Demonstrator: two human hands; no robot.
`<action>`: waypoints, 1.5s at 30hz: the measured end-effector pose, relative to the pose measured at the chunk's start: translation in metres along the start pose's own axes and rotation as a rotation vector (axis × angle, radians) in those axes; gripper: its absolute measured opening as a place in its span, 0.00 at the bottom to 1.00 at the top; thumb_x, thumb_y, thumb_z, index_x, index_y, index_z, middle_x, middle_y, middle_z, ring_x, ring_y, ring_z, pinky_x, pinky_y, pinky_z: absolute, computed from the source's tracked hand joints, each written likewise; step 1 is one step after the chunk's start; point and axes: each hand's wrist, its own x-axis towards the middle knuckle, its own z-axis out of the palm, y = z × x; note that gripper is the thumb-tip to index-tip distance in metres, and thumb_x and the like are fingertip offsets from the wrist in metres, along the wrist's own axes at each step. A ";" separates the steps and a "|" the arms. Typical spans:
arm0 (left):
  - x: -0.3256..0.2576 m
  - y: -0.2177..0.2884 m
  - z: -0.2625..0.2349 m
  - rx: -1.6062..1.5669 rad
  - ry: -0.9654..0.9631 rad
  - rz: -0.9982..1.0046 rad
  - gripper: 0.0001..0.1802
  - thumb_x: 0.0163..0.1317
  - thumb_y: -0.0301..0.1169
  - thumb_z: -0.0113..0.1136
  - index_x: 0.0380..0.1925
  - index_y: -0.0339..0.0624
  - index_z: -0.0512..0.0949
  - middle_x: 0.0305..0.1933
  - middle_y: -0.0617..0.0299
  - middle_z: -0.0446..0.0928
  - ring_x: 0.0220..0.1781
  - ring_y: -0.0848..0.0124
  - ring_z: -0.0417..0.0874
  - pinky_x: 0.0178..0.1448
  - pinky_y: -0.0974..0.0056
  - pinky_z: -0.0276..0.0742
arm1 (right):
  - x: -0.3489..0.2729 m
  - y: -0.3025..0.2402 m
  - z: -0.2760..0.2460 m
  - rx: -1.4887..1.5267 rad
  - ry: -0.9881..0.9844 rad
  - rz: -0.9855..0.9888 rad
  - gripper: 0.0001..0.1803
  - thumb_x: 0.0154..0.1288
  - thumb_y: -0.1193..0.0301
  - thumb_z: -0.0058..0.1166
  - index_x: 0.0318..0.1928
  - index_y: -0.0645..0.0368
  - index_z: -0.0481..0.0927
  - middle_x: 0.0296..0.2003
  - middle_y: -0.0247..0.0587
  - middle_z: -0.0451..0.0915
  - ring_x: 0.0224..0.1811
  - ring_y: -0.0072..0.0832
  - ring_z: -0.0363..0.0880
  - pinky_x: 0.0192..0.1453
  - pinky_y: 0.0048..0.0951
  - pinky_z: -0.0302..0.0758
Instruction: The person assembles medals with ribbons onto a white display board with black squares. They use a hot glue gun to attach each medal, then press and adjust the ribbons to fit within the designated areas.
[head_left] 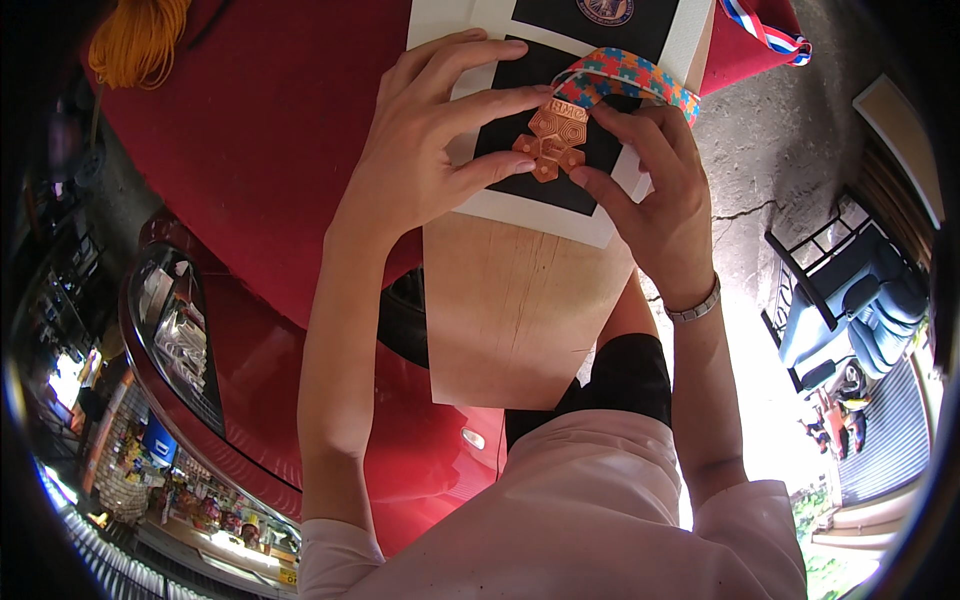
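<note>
A copper-coloured medal (552,142) made of angular shapes lies over a black panel (510,205) edged by a white board (545,230). From its top, a ribbon (635,72) with a colourful puzzle-piece pattern loops up and to the right. My left hand (425,135) has its thumb and index fingertip on the medal's left and upper left edges, the other fingers spread over the board. Opposite, my right hand (655,170) pinches the medal's right side between thumb and index finger, its other fingers curled by the ribbon.
Under the white board is a wooden board (510,310). A red cloth-like surface (250,150) spreads to the left, with orange cord (138,40) on it. A red car (270,370) stands below. At right are a striped ribbon (765,35) and a blue chair (880,310).
</note>
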 end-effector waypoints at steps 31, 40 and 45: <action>-0.002 -0.002 0.004 0.034 0.030 -0.007 0.31 0.45 0.43 0.82 0.55 0.71 0.89 0.71 0.78 0.76 0.74 0.62 0.72 0.74 0.49 0.66 | 0.000 0.001 0.002 0.036 0.005 0.025 0.29 0.52 0.72 0.77 0.57 0.54 0.85 0.47 0.43 0.79 0.50 0.46 0.80 0.54 0.44 0.78; -0.001 -0.002 0.004 0.048 0.031 0.013 0.32 0.45 0.44 0.82 0.56 0.70 0.88 0.71 0.77 0.76 0.75 0.63 0.71 0.74 0.50 0.67 | 0.001 0.000 0.003 0.043 0.001 0.031 0.29 0.53 0.73 0.76 0.58 0.54 0.83 0.48 0.44 0.79 0.51 0.46 0.80 0.54 0.44 0.78; -0.001 -0.002 -0.003 -0.031 -0.011 -0.043 0.34 0.46 0.42 0.82 0.59 0.64 0.86 0.72 0.74 0.76 0.76 0.61 0.70 0.76 0.49 0.64 | -0.002 0.000 -0.005 0.109 -0.038 0.067 0.31 0.53 0.74 0.76 0.60 0.53 0.81 0.48 0.43 0.79 0.51 0.45 0.80 0.54 0.42 0.79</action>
